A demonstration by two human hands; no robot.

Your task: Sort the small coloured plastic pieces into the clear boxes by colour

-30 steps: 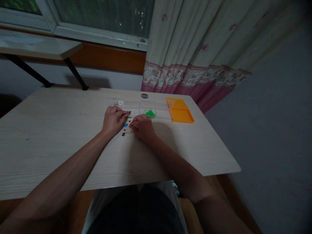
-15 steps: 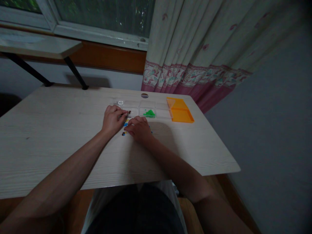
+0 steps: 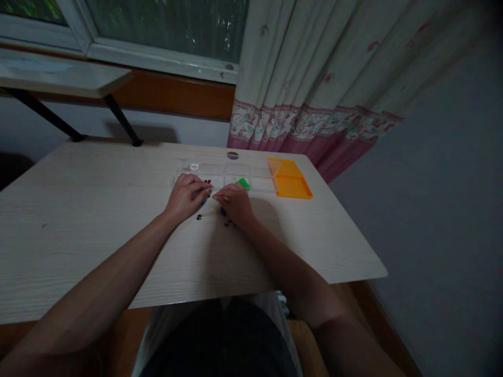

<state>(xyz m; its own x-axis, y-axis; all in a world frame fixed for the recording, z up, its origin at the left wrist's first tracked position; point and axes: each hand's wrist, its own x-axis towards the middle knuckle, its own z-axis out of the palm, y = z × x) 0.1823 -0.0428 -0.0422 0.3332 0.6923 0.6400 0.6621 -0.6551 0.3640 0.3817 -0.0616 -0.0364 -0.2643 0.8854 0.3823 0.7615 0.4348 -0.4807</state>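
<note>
Left hand (image 3: 184,196) and right hand (image 3: 238,205) near coloured pieces (image 3: 199,217), fingers (image 3: 200,185) curled, grip impossible to tell

I see both arms (image 3: 135,251) stretched forward, the left hand (image 3: 184,195) and the right hand (image 3: 237,203) nearly meeting, fingers (image 3: 201,185) curled inward, perhaps lightly pinching.

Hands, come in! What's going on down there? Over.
Left hand, right hand close together, grips unclear. Green bits in clear tray. Other bits loose on table. Hands partly cover some.
</note>
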